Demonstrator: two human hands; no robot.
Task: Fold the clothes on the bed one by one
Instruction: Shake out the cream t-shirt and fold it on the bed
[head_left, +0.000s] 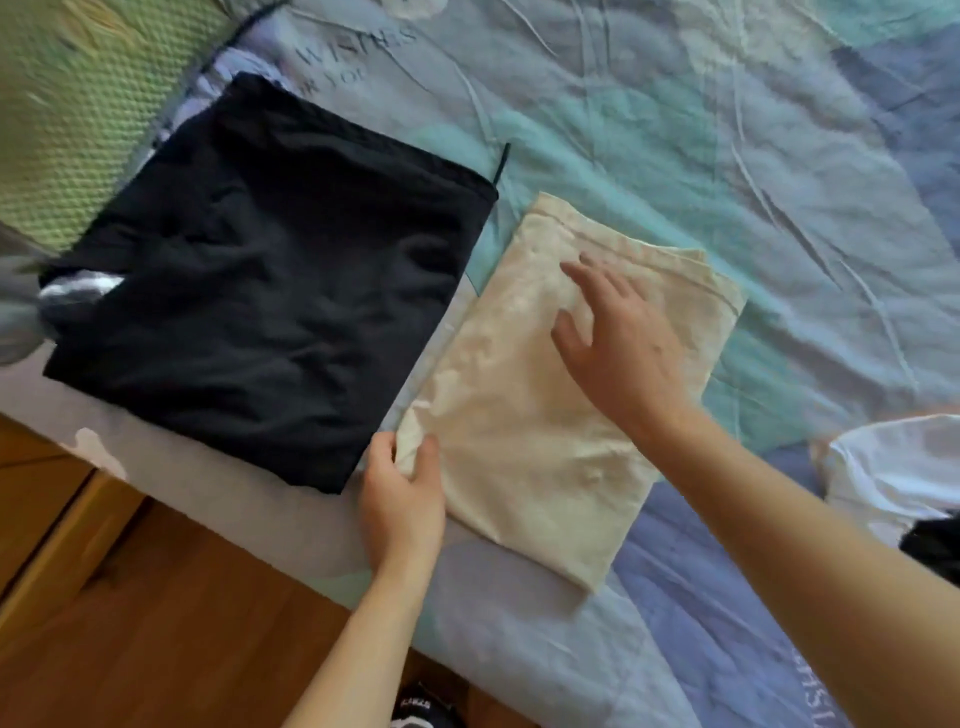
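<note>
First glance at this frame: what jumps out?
Two folded garments side by side near the bed's edge: a black garment on the left and a cream garment beside it. The left hand pinches the cream one's near corner while the right hand lies flat on top. Unfolded white clothing waits at far right.

1. Left hand (402, 499) and forearm are bare, with no sleeve, ring or watch.
2. Right hand (621, 345) and forearm are likewise bare.
3. A dark shoe (415, 712) with white lettering shows below.
</note>
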